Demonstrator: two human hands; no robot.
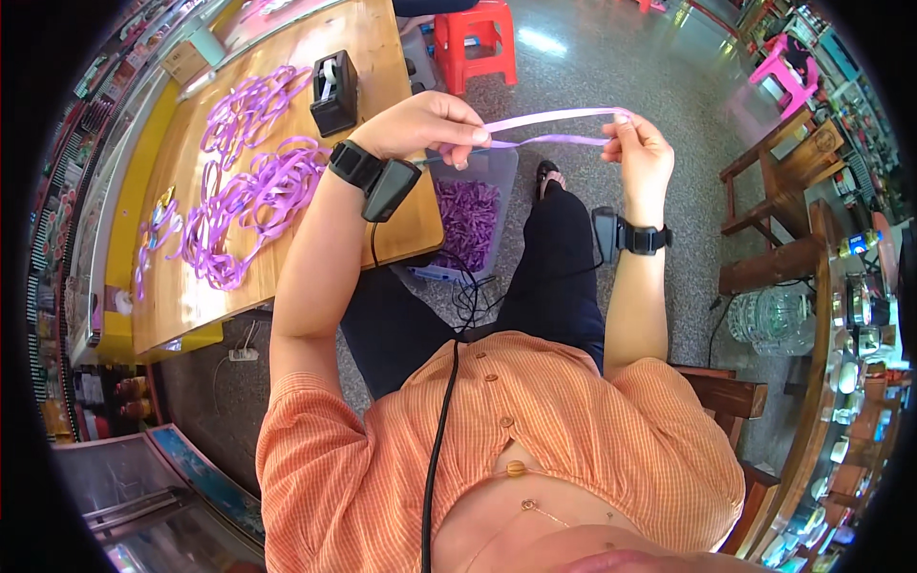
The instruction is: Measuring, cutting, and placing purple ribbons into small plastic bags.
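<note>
Nearest: orange checked shirt (506, 401), dark trousers (544, 258), black cable (444, 411) running down the shirt front. Both forearms reach away from the body, black straps with box-shaped units at the wrists. Left hand (435, 126) pinches the left end of a purple ribbon (556, 116) between thumb and fingers; right hand (642, 153) pinches the right end the same way, thumb uppermost. Ribbon is up in the air between the hands, beyond the knees, above the floor. Long axis runs left to right, crosswise to the body, right end a touch farther out along the upper strand. Two strands show: farther one lighter, bowed slightly away from the body; nearer one darker and wavy. Whether they join inside the right-hand grip, can't tell. Below and beyond the left hand, a clear plastic bin (509, 186) holds a heap of short purple pieces (470, 220). To the left, wooden table (196, 306) with a loose tangled purple ribbon pile (253, 205), then a second purple pile (244, 115) farther up, black tape dispenser (334, 116) near it. Farther off: wooden chair (778, 177) at right, red stool (475, 21) past the table, pink stool (778, 67) far right.
</note>
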